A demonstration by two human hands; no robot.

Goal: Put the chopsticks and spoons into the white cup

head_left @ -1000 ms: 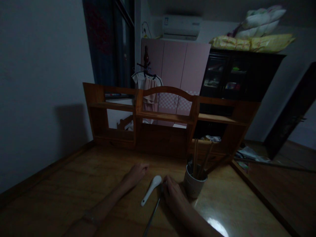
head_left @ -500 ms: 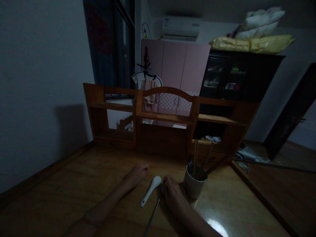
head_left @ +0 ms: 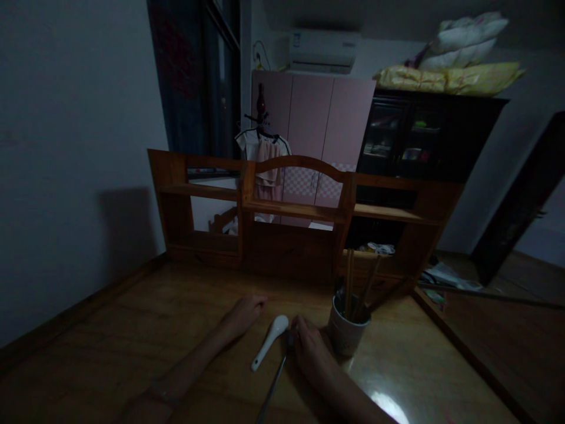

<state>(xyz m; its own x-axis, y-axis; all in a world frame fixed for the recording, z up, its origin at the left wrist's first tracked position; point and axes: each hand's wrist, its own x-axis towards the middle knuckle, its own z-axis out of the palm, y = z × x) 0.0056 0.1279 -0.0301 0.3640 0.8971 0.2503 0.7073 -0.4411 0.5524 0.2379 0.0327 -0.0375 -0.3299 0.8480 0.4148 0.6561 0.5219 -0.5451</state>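
A white soup spoon lies on the wooden tabletop between my hands, its bowl toward the back. Left of it, my left hand rests on the table in a loose fist, apart from the spoon, with nothing visible in it. My right hand is closed, its curled fingers at the far end of a thin metal utensil. The fingers and dim light partly hide that end, so its kind is unclear. Beside my right hand stands a pale cup holding chopsticks and darker utensils.
A low wooden shelf unit spans the table's back edge. The wall borders the table on the left, and a raised wooden edge runs along the right. Behind are a pink wardrobe and a dark cabinet.
Almost nothing differs. Both hands, the soup spoon, the metal utensil and the cup keep their places; the view shifts very slightly.
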